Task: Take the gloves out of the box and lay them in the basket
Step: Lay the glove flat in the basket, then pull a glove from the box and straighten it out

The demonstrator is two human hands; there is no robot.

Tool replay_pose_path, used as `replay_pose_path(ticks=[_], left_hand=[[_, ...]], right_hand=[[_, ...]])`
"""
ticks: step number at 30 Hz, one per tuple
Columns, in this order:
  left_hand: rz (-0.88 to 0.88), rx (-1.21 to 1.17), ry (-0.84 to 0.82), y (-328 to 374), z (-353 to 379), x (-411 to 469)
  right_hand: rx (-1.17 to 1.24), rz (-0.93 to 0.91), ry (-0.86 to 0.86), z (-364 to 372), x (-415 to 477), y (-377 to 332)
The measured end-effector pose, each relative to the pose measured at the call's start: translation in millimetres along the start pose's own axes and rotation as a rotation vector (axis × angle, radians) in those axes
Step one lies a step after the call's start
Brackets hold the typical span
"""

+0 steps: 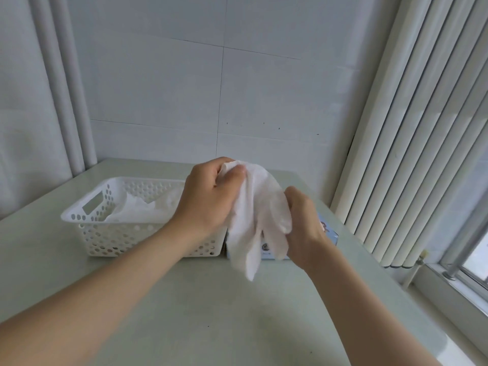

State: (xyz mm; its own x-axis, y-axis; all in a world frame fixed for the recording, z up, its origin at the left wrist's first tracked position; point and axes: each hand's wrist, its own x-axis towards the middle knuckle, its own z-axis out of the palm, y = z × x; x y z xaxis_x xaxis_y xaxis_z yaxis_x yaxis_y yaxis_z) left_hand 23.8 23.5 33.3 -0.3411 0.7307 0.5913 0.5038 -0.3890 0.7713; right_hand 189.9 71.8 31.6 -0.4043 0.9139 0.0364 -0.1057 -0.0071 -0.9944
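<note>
A white glove (257,207) hangs in the air between both hands, its cuff end bunched at the top and its limp fingers dangling downward. The left hand (208,196) grips the bunched cuff, fingers and thumb curled round it. The right hand (303,223), lower and on the glove's other side, curls its fingers onto the edge near the glove's finger end, so each hand holds the same glove. Directly beneath the right hand, and mostly hidden by it and by the hanging glove, sits the pale blue box (330,233); whether more gloves remain in it cannot be told. Just beside the box, below and outward of the left hand, stands the white perforated basket (87,207) with crumpled white gloves (137,207) lying in it. Both rest on a pale table (211,299), with vertical blinds (422,128) off beyond the right hand. The step in hand appears to be the carry: this glove is clear of the box and not yet in the basket, and the pile suggests the task is partly done. The next move probably calls for the right hand to let go, or to steady the loose fingers, while the left hand swings the glove across over the basket rim and lowers it. The thin, floppy material may cling, so it should be spread flat before release.
</note>
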Motion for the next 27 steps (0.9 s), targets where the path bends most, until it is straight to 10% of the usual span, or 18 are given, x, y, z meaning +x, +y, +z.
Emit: replay_pose_path(ticks=[5,17,27], left_hand=[[-0.045,0.027,-0.033,2.9,-3.6,1.4],[-0.103,0.185,-0.125,0.3,-18.6,11.8],[-0.169,0.161,-0.196,-9.1,-50.2,30.7]], right_hand=[[-0.133,-0.1,-0.227,0.3,-0.3,0.7],[-0.449,-0.252,-0.117,-3.3,11.0,11.9],[0.015,0.043,-0.156,0.7,20.5,22.1]])
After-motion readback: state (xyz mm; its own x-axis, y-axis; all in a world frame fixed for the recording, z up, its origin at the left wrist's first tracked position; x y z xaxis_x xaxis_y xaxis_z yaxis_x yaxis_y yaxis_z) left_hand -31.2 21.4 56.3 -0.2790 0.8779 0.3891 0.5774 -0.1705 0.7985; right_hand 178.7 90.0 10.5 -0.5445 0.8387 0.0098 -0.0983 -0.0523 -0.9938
